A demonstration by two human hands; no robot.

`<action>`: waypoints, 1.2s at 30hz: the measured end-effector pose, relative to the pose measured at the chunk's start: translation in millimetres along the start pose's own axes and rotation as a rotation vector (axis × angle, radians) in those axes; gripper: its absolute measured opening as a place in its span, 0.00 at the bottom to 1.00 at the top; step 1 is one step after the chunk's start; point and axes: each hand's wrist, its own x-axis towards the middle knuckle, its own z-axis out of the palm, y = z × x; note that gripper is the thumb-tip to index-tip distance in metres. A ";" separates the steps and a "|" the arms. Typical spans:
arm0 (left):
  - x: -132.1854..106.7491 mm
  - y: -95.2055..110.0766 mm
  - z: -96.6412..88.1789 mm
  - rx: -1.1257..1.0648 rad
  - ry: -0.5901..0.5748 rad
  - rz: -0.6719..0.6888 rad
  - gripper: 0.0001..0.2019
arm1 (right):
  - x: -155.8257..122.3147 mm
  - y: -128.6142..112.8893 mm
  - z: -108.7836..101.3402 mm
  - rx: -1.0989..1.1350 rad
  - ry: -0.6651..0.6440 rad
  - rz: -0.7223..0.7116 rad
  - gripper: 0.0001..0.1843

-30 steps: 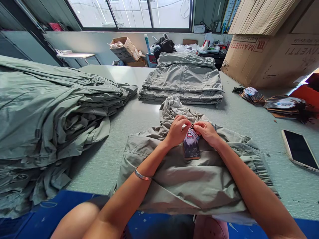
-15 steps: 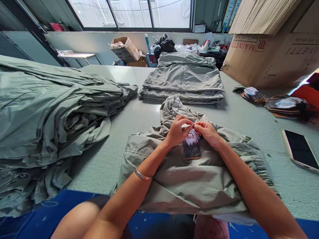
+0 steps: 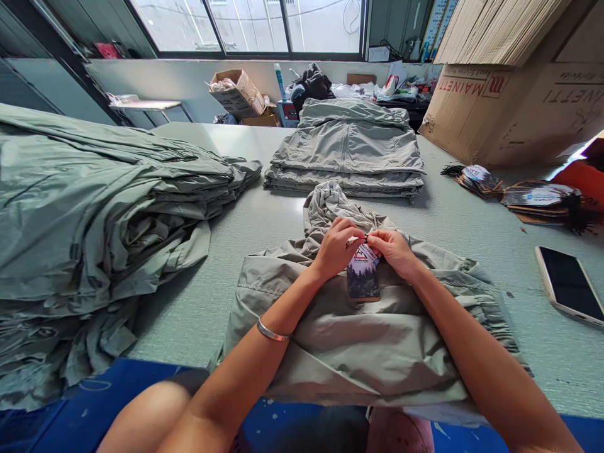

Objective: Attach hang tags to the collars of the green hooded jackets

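Note:
My left hand (image 3: 336, 248) and my right hand (image 3: 394, 251) meet above a folded grey-green jacket (image 3: 358, 333), their fingertips pinching a thin dark cord at the top of a hang tag (image 3: 363, 280). The tag has a forest photo and hangs down onto the jacket. Where the cord is threaded is hidden by my fingers. The jacket's bunched hood (image 3: 330, 207) lies just beyond my hands. A metal bangle (image 3: 271, 331) circles my left wrist.
A tall pile of grey-green garments (image 3: 94, 214) fills the left of the table (image 3: 519, 358), and a folded stack (image 3: 346, 148) lies ahead. To the right are bundles of tags (image 3: 535, 196) and a phone (image 3: 569, 286). Cardboard sheets (image 3: 514, 113) stand behind them.
My fingertips have closed slightly around the cord, and the small white piece between them shows less. The tag and jacket stay in place.

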 end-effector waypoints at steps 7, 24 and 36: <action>1.1 0.3 0.1 0.028 0.015 0.005 0.10 | 0.5 3.8 0.1 0.018 -0.007 -0.013 0.13; -0.2 0.6 0.0 0.082 0.034 0.048 0.10 | 3.8 9.8 2.2 -0.130 -0.074 -0.030 0.12; -1.6 -0.1 0.1 0.110 -0.003 0.012 0.11 | 3.0 13.9 3.1 -0.254 -0.083 -0.085 0.10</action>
